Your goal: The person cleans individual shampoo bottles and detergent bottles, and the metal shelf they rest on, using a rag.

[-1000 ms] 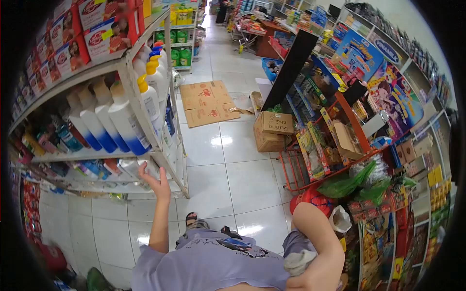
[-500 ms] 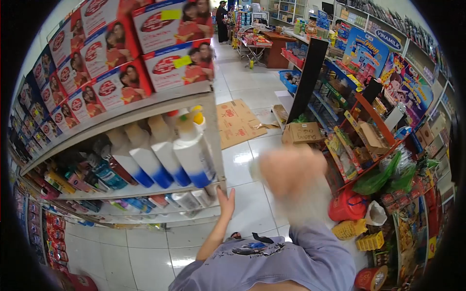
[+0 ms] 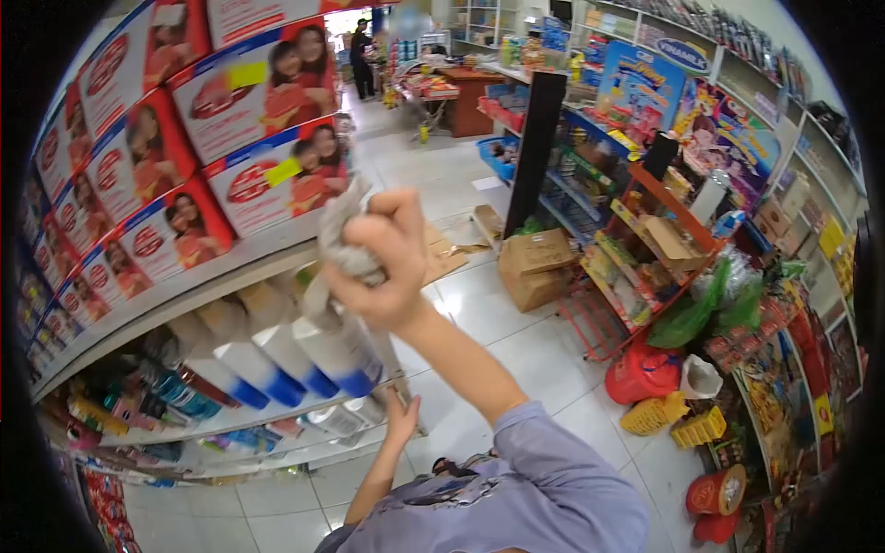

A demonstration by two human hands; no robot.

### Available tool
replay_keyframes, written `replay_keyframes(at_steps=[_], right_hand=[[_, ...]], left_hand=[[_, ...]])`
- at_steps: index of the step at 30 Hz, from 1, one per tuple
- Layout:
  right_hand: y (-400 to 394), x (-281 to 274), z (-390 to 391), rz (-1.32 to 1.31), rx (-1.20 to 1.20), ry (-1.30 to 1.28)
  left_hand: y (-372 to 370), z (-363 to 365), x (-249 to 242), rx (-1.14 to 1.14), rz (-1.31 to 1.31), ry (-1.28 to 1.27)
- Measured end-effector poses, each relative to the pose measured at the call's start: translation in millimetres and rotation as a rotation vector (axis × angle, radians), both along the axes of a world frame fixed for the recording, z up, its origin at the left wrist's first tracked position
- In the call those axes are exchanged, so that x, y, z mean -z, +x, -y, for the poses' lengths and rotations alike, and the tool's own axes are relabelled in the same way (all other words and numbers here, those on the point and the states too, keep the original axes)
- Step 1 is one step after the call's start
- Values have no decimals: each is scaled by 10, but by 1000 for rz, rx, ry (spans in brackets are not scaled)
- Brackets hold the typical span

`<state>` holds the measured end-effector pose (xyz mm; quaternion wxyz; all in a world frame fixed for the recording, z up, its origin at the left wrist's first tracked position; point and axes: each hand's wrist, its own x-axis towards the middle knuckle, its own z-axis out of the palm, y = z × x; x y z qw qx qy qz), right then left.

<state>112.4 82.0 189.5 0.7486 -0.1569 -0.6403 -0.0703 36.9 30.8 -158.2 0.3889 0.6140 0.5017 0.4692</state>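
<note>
Clutching a bunched grey cloth (image 3: pixel 348 241), the right hand (image 3: pixel 392 267) is closed, fingers curled over it and the cloth pressed into the grip. The cloth sits at the left side of that fist, between the curled fingers and the red-and-white boxes (image 3: pixel 249 175) stacked on the shelf unit (image 3: pixel 166 311); seen from the left hand (image 3: pixel 400 419), it lies farther off, higher and a little to the left. Right is clearly the nearer hand, since it has hold of the cloth, while the left is well apart from it, low at the right end of the shelves, its fingers loosely spread and nothing seen in them; I cannot tell whether it touches the edge there. The cloth is crumpled, yet its longer way runs roughly up and down in the view, the upper end leaning far and right past the corner of the boxes, the lower end trailing near and left over the tops of the white-and-blue bottles (image 3: pixel 339 355). Its lower part blurs into the bottle tops, so whether it touches them, or the shelf edge behind, cannot be told. Beyond the right hand, a flat piece of cardboard (image 3: pixel 444 258) lies on the tiled floor (image 3: pixel 479 318).
</note>
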Motion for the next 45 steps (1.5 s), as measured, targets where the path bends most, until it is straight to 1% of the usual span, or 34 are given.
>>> replay_keyframes(at_steps=[1,2,3,4,5,7,8,9,11,12,13,14,15,17,19,20,22,23,25,27,29,31,33,35,36,38,39,41,42,44,45], right_hand=[[43,80,-27,4,11,-9],[31,216,-60,15,47,34],[-22,296,-67,25,72,80],[-13,371,-24,19,45,59],[-4,473,11,11,26,47],[7,775,45,55,35,-54],[-15,902,70,50,35,-57],[-14,1019,97,61,39,-91],[30,1165,92,74,74,-119],[34,1211,66,67,10,-101],[48,1252,35,62,-58,-83],[62,1201,24,68,-79,-77],[61,1076,19,65,-72,-73],[22,773,-19,55,102,-40],[-15,374,-12,37,102,-32],[-30,276,-17,26,102,-22],[-56,288,-59,-11,72,-7],[-67,316,-75,-46,45,1],[-71,466,-61,-21,54,-37],[-74,585,-44,-56,15,-133],[-57,715,-31,-30,39,-149],[-37,816,6,20,51,-217],[-26,960,31,17,51,-243],[-18,1075,86,39,33,-342],[-17,1164,95,35,27,-340],[-13,1370,99,59,34,-407],[-10,1455,108,55,30,-407],[1,1613,126,67,27,-444],[7,1694,142,64,23,-446],[19,1840,159,76,-16,-565],[23,1905,157,76,-20,-566]], left_hand=[[-42,49,-47,52,56,39],[-50,99,-40,44,51,20],[-56,96,-71,47,-23,36],[-68,93,-102,47,-99,52],[-71,101,-98,29,-107,40],[-44,93,-71,17,-92,77],[-50,82,-156,66,-41,47],[-53,76,-134,76,-42,50],[-39,66,-90,52,-32,108],[-34,62,-92,74,-27,113],[-35,64,-98,71,-5,78],[-30,66,-112,62,15,43],[-28,63,-81,69,12,47],[-43,60,-8,40,12,38],[-52,83,-46,46,8,10],[-59,79,-60,52,10,-16],[-72,63,-10,50,6,-21],[-73,67,25,51,2,-30],[-60,58,91,61,20,-19],[-42,43,39,74,41,-6],[-33,55,-31,78,-16,28],[-37,55,-41,88,-52,40],[-70,55,-31,96,-97,52],[-89,28,15,154,-136,96],[-103,5,50,150,-141,97],[-130,-35,117,253,-155,99],[-132,-35,125,250,-159,98],[-127,-29,149,284,-85,40],[-143,-30,201,281,-88,38],[-179,-62,346,327,-104,-3],[-177,-78,412,323,-105,-4]])
